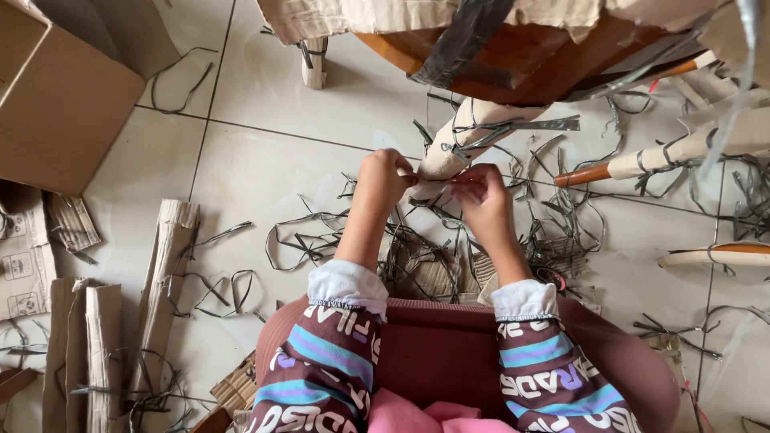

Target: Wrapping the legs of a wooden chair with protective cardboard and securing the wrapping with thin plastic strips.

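From the head camera, looking straight down, both hands meet at the lower end of a cardboard-wrapped furniture leg (457,140) that slants down from an upturned wooden piece of furniture (529,68) at the top of the frame. The left hand (383,180) is curled into a loose fist against the wrapped tip, its fingers pinched closed on the edge of the wrapping; the right hand (481,192) sits just beside it, fingers bent in and nipping what looks like a thin strip at the same tip, though what exactly lies between them is too small to tell. To do this well, I judge it best to keep one hand bracing the leg while the other pulls the strip along its length rather than across, so the cardboard peels instead of tearing into scraps. The wrapping is dull tan corrugated card, creased and soft at the edges, bound by flat dark plastic strapping (521,124) that springs into stiff loops. Cut lengths of that strapping (305,232) lie tangled over the pale glossy floor tiles (265,160). A second wrapped leg (658,156) shows bare orange-brown wood at its end. Folded cardboard sleeves (164,273) lie to the left, near a large open carton (64,112). Striped patterned sleeves with pale cuffs cover both forearms.
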